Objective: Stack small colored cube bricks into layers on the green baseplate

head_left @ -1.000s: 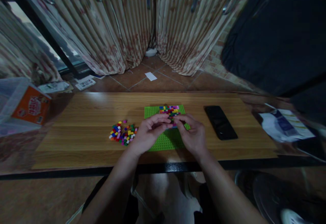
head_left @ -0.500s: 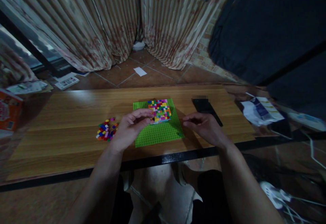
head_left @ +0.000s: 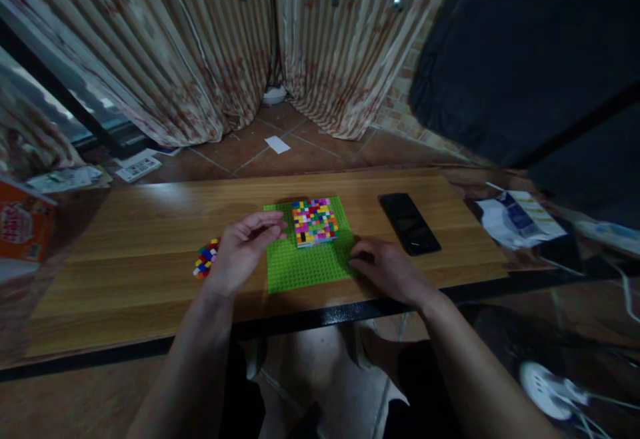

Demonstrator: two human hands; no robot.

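Observation:
A block of many-coloured toy bricks (head_left: pixel 315 220) stands on the green baseplate (head_left: pixel 295 269), toward its far side. To the left of the block, my left hand (head_left: pixel 245 246) hovers over the plate's left edge, thumb and fingers slightly apart with nothing visible between them. My right hand (head_left: pixel 385 266) is at the plate's right edge, fingers curled together; what they pinch, if anything, is hidden. A pile of loose bricks (head_left: pixel 205 259) lies left of the plate, partly covered by my left hand.
On the wooden table (head_left: pixel 125 259), a black phone (head_left: pixel 410 222) lies right of my right hand. Papers and a plastic packet (head_left: pixel 520 219) are beyond the table's right end. An orange box (head_left: pixel 23 229) stands at the far left, and a white power strip (head_left: pixel 545 389) lies low right.
My left hand has drawn back left, away from the brick block. My right hand has moved down and left to the plate's right edge, covering a small green piece seen there before.

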